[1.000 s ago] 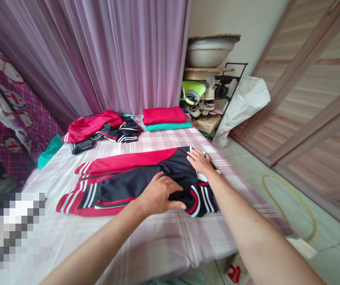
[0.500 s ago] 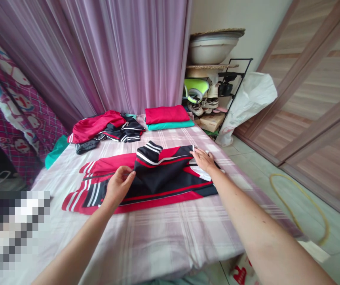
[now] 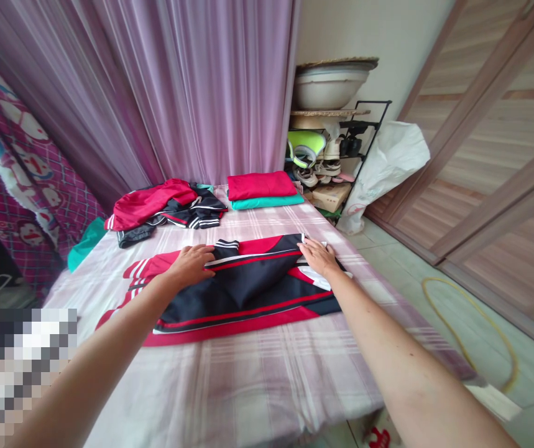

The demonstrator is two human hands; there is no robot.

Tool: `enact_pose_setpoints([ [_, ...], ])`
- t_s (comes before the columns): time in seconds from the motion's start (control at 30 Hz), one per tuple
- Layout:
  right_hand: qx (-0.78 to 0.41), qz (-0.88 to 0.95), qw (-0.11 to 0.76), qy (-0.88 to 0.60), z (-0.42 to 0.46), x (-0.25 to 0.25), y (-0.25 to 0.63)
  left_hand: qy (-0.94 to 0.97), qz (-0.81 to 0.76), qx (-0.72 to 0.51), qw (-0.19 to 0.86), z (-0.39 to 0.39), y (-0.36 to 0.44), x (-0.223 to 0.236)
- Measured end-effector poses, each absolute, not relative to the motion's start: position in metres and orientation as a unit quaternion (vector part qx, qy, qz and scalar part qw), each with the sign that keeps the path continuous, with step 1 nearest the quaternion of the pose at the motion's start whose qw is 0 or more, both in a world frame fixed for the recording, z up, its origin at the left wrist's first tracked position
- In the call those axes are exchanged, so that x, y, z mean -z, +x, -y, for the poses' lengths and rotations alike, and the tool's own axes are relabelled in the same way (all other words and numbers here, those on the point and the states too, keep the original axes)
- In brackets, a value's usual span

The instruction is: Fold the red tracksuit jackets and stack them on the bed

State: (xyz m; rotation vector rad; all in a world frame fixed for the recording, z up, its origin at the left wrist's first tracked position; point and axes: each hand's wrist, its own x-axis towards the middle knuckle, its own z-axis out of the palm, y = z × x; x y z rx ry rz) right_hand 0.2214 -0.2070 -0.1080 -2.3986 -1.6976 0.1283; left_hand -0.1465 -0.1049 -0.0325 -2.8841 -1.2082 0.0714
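A black-and-red track jacket [image 3: 243, 292] is spread on a plaid bedsheet [image 3: 229, 386], with an open left hand [image 3: 192, 264] laid flat beside its striped cuff and an open right hand [image 3: 317, 258] pressed flat on its right side, neither gripping, while a folded red garment [image 3: 261, 185] is stacked on a teal one [image 3: 267, 201] at the far end.

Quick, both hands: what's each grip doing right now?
Left hand: open, palm down on the track jacket, not holding it.
Right hand: open, flat on the same jacket, nothing gripped.
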Motion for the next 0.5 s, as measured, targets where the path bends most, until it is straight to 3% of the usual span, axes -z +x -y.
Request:
enact_pose_setpoints([
  [0.27,-0.039,0.579,0.118,-0.805,0.207,0.11,0.221,-0.931,0.36,0.049,0.044,0.109,-0.181,-0.013],
  [0.4,-0.024,0.58,0.141,-0.802,0.207,0.114,0.222,-0.887,0.453,-0.011,0.091,0.112,-0.189,-0.037],
  [0.5,-0.01,0.583,0.16,-0.797,0.206,0.117,0.223,-0.867,0.487,-0.092,0.059,0.109,-0.202,-0.036],
])
